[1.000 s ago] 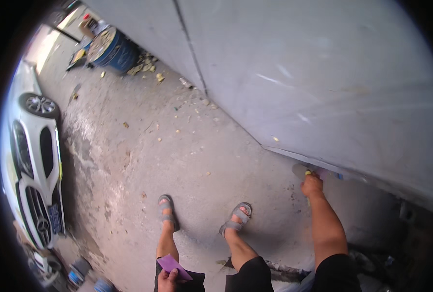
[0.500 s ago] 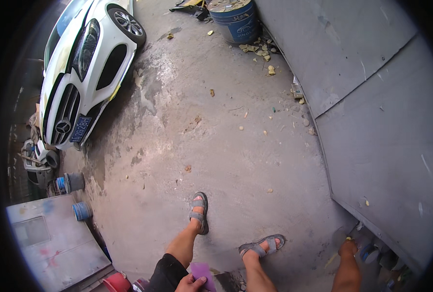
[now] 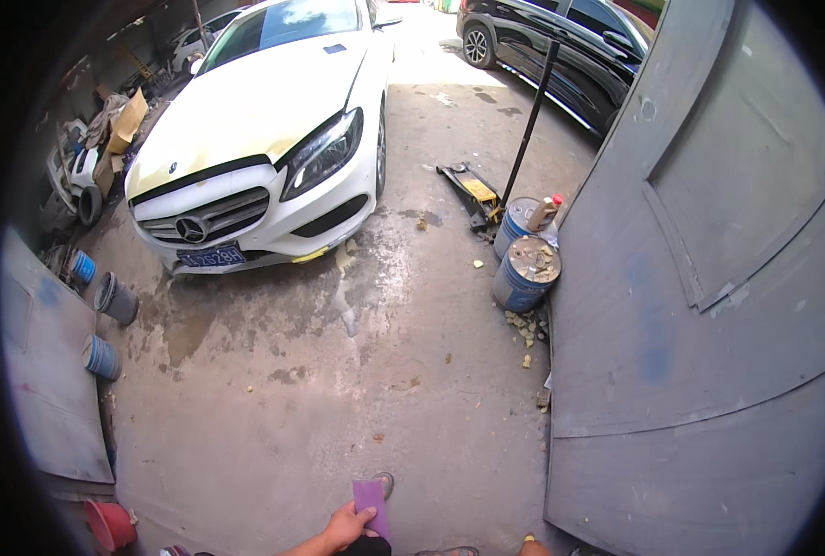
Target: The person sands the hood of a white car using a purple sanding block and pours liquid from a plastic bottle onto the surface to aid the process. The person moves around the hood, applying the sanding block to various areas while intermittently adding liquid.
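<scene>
My left hand (image 3: pixel 344 527) is closed on a thin purple rectangular sheet (image 3: pixel 369 499), thumb pressed flat on its face. The sheet stands upright and covers part of my sandalled left foot (image 3: pixel 387 484). Just inside the lower edge, right of the middle, only the top of my right hand (image 3: pixel 532 549) shows. A small yellow bit is visible at its fingertips, too small to name, and the rest of that hand is cut off.
Ahead on the left stands a white car (image 3: pixel 255 130) with yellowish patches; a black car (image 3: pixel 560 56) is beyond. Paint drums (image 3: pixel 523 289) and a floor jack (image 3: pixel 472 193) stand by the grey metal door (image 3: pixel 653 371). Buckets (image 3: pixel 103 358) and a red basin (image 3: pixel 110 525) line the left.
The view has tilted up, bringing both cars and the jack into sight. My right hand has left the containers by the right door. The purple sheet stays in my left hand.
</scene>
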`<state>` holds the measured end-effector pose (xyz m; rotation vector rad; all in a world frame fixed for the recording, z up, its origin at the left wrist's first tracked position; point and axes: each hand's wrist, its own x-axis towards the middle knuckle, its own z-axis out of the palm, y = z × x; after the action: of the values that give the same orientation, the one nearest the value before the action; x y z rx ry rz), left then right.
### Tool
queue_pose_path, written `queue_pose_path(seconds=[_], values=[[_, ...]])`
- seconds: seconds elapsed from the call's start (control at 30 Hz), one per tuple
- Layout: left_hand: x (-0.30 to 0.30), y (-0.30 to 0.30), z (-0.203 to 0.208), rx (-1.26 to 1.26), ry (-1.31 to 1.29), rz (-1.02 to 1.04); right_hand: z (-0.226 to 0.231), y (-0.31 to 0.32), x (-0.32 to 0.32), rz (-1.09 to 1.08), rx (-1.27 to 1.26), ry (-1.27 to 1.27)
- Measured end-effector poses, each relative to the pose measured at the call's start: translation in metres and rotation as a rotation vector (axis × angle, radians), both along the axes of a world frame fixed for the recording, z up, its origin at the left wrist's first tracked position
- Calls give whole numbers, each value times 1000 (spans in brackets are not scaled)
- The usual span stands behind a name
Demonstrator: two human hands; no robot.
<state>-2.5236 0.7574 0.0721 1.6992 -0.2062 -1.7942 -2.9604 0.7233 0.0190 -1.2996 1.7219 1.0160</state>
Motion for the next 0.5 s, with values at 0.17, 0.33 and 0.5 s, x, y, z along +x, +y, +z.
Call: queue_pose_path(seconds=[0.17, 0.33, 0.5], values=[[93, -85, 46, -188, -58, 230, 80, -83, 36, 4, -293, -155], [156, -162, 78, -225, -101, 415, 155, -168, 75, -230, -460, -324], [193, -237, 68, -273, -202, 438, 109, -262, 64, -228, -471, -302]])
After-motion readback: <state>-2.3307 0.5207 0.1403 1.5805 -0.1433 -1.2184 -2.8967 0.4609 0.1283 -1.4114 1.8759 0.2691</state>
